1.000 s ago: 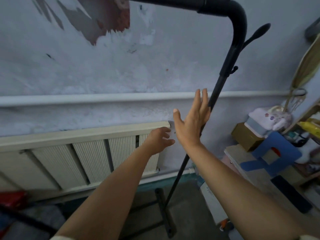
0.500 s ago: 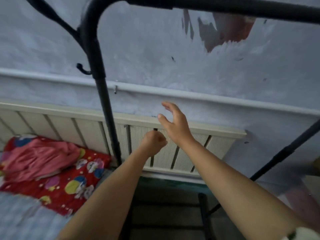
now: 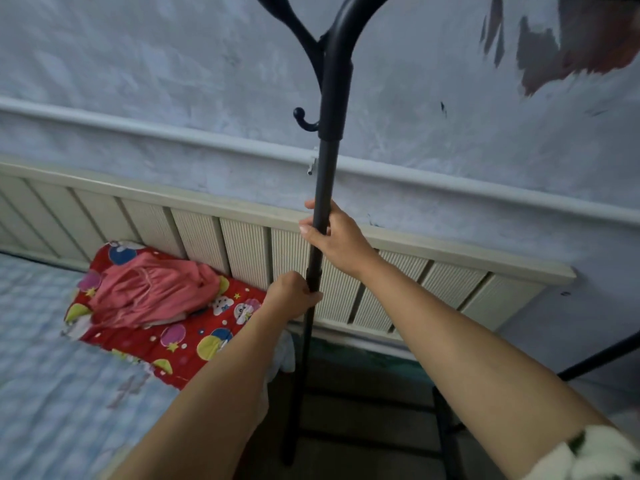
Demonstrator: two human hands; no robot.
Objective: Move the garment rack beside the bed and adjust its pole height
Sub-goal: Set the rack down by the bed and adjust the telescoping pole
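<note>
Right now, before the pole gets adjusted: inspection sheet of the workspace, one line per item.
Surface: dark floor under the rack base; bed at left.
Job's things: black rack pole upright, collar joint just above the left hand.
Clutter: red patterned pillow with pink garment on it.
Grippers: left hand closed on the pole at the joint; right hand closed on it higher up.
Cables: nothing seen.
Surroundings: radiator, wall pipe, peeling wall paint.

The top of the garment rack (image 3: 330,98) is cut by the upper edge; the bed (image 3: 52,375) is blurred.
</note>
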